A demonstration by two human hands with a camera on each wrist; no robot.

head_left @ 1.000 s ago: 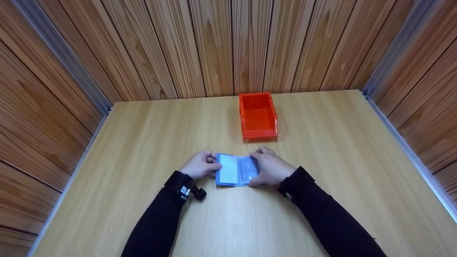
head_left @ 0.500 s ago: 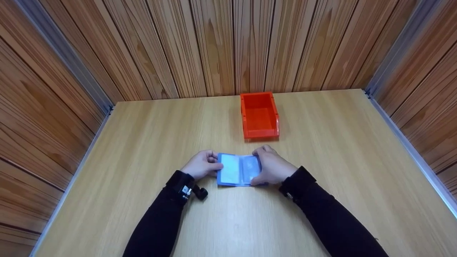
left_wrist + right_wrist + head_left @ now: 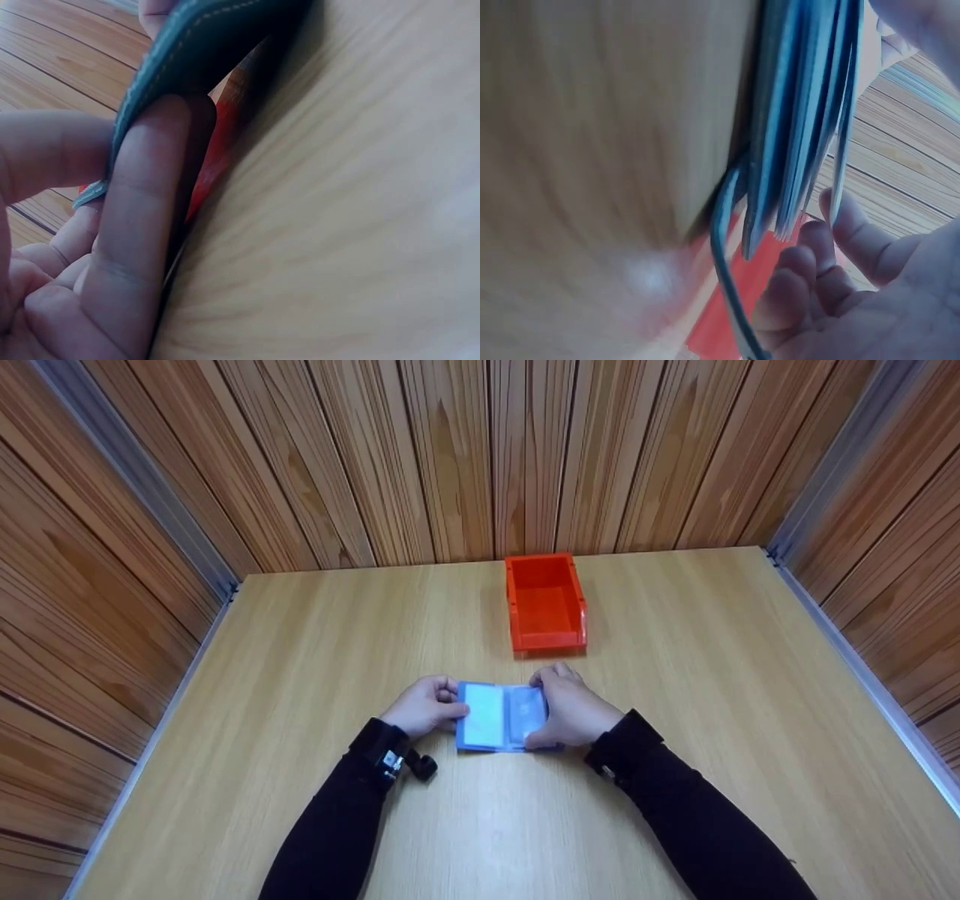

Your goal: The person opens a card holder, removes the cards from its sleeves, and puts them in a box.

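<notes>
A blue card holder (image 3: 484, 718) with clear sleeves lies spread like a book, low over the table. My left hand (image 3: 424, 707) pinches its left cover edge, thumb on top and a finger underneath. In the left wrist view the stitched cover (image 3: 161, 71) is tilted up off the wood. My right hand (image 3: 576, 711) holds the right half, thumb at the near edge and fingertips at the far edge. The right wrist view shows the stacked leaves (image 3: 799, 112) edge-on, with fingertips at the outermost leaf. A strap (image 3: 730, 262) bends away from the cover below them.
A red open-front bin (image 3: 546, 604) stands behind the hands near the back of the wooden table (image 3: 337, 645). Wood-plank walls (image 3: 450, 457) close off the back and both sides. Dark sleeves cover both forearms, each with a wrist strap.
The head view has shifted slightly. Both hands keep their hold on the spread card holder, with only a tiny shift of the right thumb and fingers.
</notes>
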